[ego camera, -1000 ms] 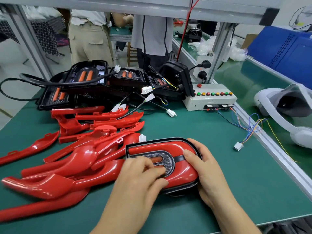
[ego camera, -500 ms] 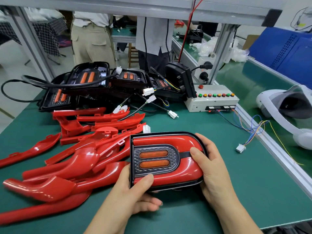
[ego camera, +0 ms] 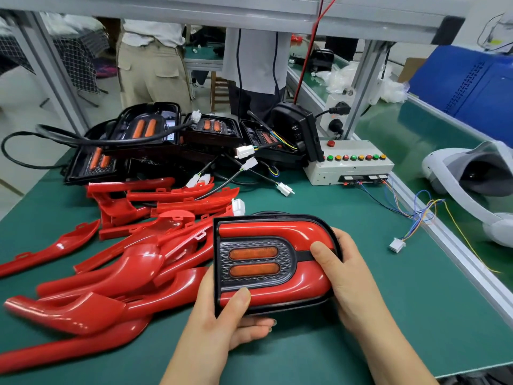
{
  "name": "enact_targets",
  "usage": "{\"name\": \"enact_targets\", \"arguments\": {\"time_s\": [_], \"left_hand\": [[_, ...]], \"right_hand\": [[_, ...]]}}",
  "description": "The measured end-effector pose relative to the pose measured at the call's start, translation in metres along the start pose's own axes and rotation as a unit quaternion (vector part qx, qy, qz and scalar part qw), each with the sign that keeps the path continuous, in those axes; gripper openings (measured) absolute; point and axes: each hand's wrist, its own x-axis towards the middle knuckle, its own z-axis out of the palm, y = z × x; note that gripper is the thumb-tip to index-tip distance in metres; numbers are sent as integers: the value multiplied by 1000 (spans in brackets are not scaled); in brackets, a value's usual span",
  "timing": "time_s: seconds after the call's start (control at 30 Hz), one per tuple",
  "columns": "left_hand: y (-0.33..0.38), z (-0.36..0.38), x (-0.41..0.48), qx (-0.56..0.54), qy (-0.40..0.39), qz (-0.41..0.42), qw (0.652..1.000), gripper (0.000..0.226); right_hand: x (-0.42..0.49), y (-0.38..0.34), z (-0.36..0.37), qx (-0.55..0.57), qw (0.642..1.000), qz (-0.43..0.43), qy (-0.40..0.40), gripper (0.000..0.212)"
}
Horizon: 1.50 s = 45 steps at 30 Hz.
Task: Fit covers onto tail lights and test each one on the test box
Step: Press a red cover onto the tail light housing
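At nine o'clock a pile of red covers (ego camera: pixel 111 273) overlaps so thickly that single pieces are hard to count; the lowest run off the left edge. At eleven o'clock the bare tail lights (ego camera: pixel 150 134) lie stacked under black cables, their number unclear. At six o'clock the left hand (ego camera: pixel 219 326) grasps the tail light (ego camera: pixel 272 262) by its lower left corner, thumb on the front, fingers curled beneath; the bottom edge cuts off the forearm. The tail light, its cover fitted, is held at the centre, tilted toward the camera; whether its rear touches the mat (ego camera: pixel 444 329) is hidden. The right hand (ego camera: pixel 347 282) clasps its rounded end at three o'clock, thumb across the front, fingers out of sight behind. The test box (ego camera: pixel 349 169) stands at one o'clock, well apart, its sockets too small to read. A loose connector (ego camera: pixel 397 244) lies just right of that hand. Bare mat opens at four to five o'clock up to the metal rail (ego camera: pixel 460 257). Beyond the rail a white headset (ego camera: pixel 472 184) is cut by the right edge.
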Motion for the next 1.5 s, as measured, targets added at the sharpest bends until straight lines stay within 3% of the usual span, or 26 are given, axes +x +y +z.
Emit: {"name": "enact_targets", "arguments": {"time_s": [0.13, 0.23, 0.33, 0.4, 0.47, 0.53, 0.6, 0.77, 1.07, 1.23, 1.37, 1.5], "left_hand": [[0, 0, 0, 0, 2, 4, 1000, 48], [1, -1, 0, 5, -2, 10, 1000, 56], [0, -2, 0, -6, 5, 20, 1000, 56], [-1, -2, 1, -15, 6, 33, 999, 47], [-1, -2, 1, -17, 0, 39, 999, 42], [-2, -1, 2, -15, -10, 39, 999, 41], [-2, -1, 3, -16, -15, 37, 999, 40], [-2, 0, 2, -22, -9, 26, 999, 55], [-3, 4, -2, -62, 0, -8, 998, 54], [-5, 10, 0, -98, 1, 0, 995, 53], [-8, 13, 0, -113, 0, 19, 993, 51], [-10, 16, -2, -121, 2, 10, 993, 46]], "right_hand": [[1, -2, 2, 1, 1000, -10, -2, 32], [1, -2, 2, -7, 1000, -7, 1, 34], [-1, -1, -2, -15, 1000, 15, -10, 51], [-3, -1, -7, 46, 996, 56, -48, 63], [-5, -2, -11, 103, 985, 98, -95, 58], [-7, -3, -14, 135, 977, 120, -113, 39], [-6, -2, -16, 147, 976, 122, -109, 29], [-6, -6, -10, 142, 981, 108, -78, 30], [-6, -10, -6, 114, 989, 82, -45, 41], [-6, -16, -8, 113, 985, 123, -40, 50], [-8, -20, -10, 145, 976, 133, -89, 47], [-9, -17, -7, 145, 982, 115, -48, 45]]}}
